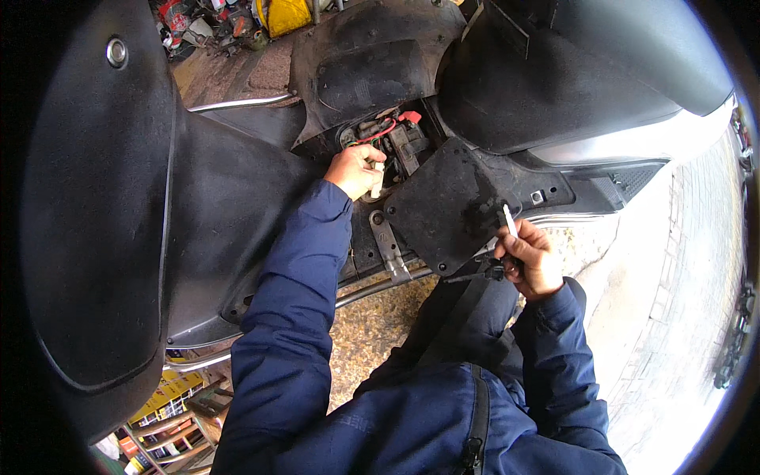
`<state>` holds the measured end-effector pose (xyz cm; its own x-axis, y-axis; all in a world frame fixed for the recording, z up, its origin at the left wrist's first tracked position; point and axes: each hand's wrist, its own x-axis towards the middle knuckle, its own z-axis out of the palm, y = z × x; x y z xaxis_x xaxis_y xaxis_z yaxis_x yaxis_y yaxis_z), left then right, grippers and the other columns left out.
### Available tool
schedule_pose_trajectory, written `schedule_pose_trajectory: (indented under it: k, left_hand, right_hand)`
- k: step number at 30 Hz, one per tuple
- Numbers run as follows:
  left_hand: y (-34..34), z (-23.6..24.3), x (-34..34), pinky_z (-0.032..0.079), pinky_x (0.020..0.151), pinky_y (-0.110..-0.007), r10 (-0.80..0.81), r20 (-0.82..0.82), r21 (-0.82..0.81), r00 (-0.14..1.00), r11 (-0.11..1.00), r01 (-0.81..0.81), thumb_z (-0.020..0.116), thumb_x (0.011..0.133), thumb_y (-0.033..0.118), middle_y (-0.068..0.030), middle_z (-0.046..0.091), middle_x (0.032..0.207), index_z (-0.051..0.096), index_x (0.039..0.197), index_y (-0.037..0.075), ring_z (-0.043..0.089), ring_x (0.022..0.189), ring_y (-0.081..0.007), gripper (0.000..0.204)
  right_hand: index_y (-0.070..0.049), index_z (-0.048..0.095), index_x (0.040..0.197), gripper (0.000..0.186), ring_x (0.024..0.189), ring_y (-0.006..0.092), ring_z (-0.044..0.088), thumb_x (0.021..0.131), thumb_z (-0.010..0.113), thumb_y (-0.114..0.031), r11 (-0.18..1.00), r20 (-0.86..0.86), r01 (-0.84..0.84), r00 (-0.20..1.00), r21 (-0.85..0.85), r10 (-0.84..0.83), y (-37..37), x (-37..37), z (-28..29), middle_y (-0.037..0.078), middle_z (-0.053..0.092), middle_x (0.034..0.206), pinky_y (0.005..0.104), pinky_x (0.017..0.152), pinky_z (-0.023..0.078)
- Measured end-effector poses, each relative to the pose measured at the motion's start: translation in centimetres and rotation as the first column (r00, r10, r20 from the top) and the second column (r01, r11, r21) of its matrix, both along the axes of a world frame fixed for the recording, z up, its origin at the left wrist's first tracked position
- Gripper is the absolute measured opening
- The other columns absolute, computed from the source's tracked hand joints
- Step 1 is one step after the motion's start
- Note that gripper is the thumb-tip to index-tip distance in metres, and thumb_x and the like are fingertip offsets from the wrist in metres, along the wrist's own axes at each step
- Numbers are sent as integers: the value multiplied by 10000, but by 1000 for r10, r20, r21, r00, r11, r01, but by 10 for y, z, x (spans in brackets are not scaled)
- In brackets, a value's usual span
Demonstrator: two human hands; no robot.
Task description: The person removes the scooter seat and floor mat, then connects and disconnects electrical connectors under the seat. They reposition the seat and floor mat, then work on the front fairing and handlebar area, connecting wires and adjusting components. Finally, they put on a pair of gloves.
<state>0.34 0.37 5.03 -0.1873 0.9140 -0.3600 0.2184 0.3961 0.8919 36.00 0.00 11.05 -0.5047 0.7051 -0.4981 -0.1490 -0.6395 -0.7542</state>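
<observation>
My left hand pinches a white plastic piece at the left side of an open compartment in the black scooter's floorboard, among red wires, a red cap and dark parts. My right hand is closed on a slim white stick-like object and also grips a black item with a thin rod pointing left, whose exact kind I cannot make out. A black cover plate lies right of the compartment, with a metal bracket beside it.
The front panel rises at left, the seat body at upper right. A lifted mat is behind the compartment. Mixed junk lies at the back, crates at lower left. A chrome rail runs along the near edge.
</observation>
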Motion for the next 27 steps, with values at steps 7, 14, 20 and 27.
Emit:
schedule_pose_trajectory:
  k: [7,14,20,27]
  left_hand:
    - [1,-14,9,473,499,-271,92,-92,74,991,994,-86,611,806,-88,-88,660,780,596,1101,-21,598,605,-125,302]
    - [10,-21,10,453,496,-258,93,-139,112,986,991,-78,609,808,-89,-55,636,727,629,1099,-21,561,570,-100,299]
    - [12,-23,16,445,516,-245,153,-222,157,963,980,-120,635,801,-77,-22,618,704,650,1016,-3,537,560,-79,228]
    - [-5,-47,37,486,598,-247,337,-410,439,848,887,-140,655,759,-110,-20,615,728,631,919,35,581,644,-74,217]
  right_hand:
    - [-67,596,973,54,450,60,442,946,570,-105,1000,0,7,1000,-30,-7,-13,25,-11,38,631,727,185,398,320]
    - [-74,591,963,40,465,61,448,945,579,-108,998,-24,1,1000,-62,-3,-18,39,-14,36,635,746,185,416,328]
    - [-71,584,947,28,433,77,442,940,583,-98,997,-12,21,1000,-77,-22,-24,53,-19,58,643,737,200,397,325]
    - [-64,594,975,56,442,79,451,939,582,-105,997,-23,53,998,-61,-54,-31,72,-23,52,640,736,202,394,322]
